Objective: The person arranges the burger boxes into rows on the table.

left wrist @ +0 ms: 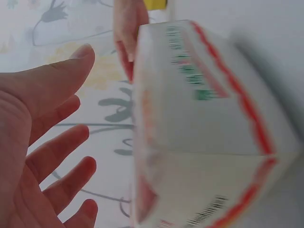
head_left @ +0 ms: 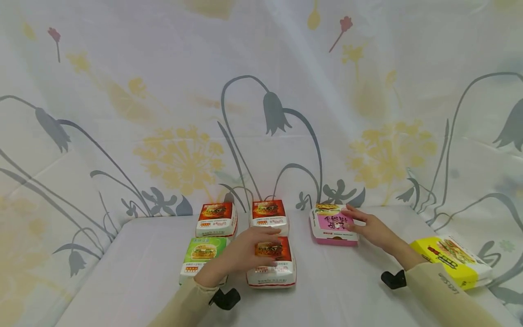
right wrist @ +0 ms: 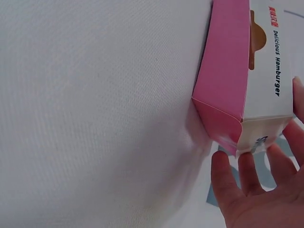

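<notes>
The left hand (head_left: 249,250) lay at lower centre of the head view, fingers straight and spread over the lid of the front red burger box (head_left: 273,268); the left wrist view showed those fingers (left wrist: 57,156) apart beside the box's white wall (left wrist: 199,133), its green print and barcode too blurred to read. The right hand (head_left: 369,227), right of centre, had relaxed fingers resting on the pink burger box (head_left: 333,225), whose side read "Delicious Hamburger" (right wrist: 278,61). Two red boxes (head_left: 216,219) (head_left: 268,213) stood behind, a green box (head_left: 202,259) at left, a yellow box (head_left: 451,261) at far right.
</notes>
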